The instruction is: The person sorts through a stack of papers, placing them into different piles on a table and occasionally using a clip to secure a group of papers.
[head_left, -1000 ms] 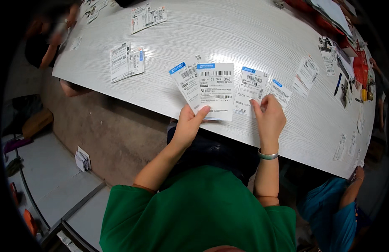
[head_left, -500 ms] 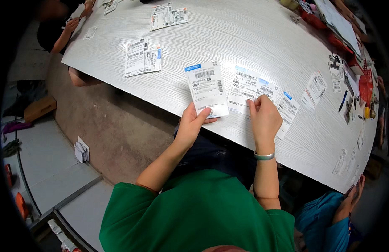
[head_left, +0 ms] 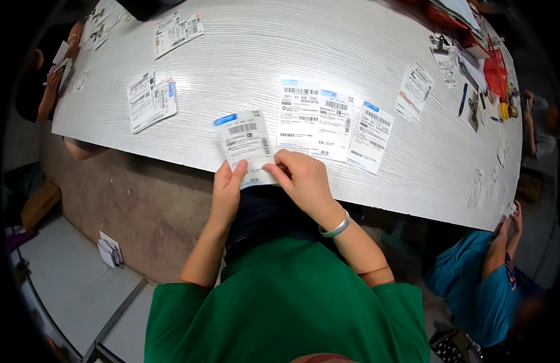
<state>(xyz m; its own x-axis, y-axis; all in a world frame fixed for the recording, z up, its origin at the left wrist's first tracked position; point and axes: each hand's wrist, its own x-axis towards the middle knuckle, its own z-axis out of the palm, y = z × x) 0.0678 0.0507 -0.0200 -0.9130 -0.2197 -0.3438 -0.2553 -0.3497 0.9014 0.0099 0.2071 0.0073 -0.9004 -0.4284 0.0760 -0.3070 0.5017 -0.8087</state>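
Note:
My left hand (head_left: 227,190) is closed around the lower left of a white shipping label stack (head_left: 247,142) with a blue corner strip, its thumb lying on top. Over the table's near edge, the stack is slightly blurred. My right hand (head_left: 304,181), with a silver bangle at the wrist, pinches the stack's lower right edge between thumb and fingers. How many labels are held cannot be told. Beyond the right hand, a left label pile (head_left: 298,115) and a middle label pile (head_left: 333,124) overlap on the table, with a right label pile (head_left: 369,139) beside them.
More label piles lie on the white table (head_left: 231,72): one at left (head_left: 151,103), one far left (head_left: 178,33), one at right (head_left: 414,91). A pen (head_left: 463,100), clips and a red basket (head_left: 495,75) are at the right. Co-workers sit at both ends.
My right hand has left the labels on the table and come to the stack in my left hand. The whole view has shifted, with the table's labels now further left.

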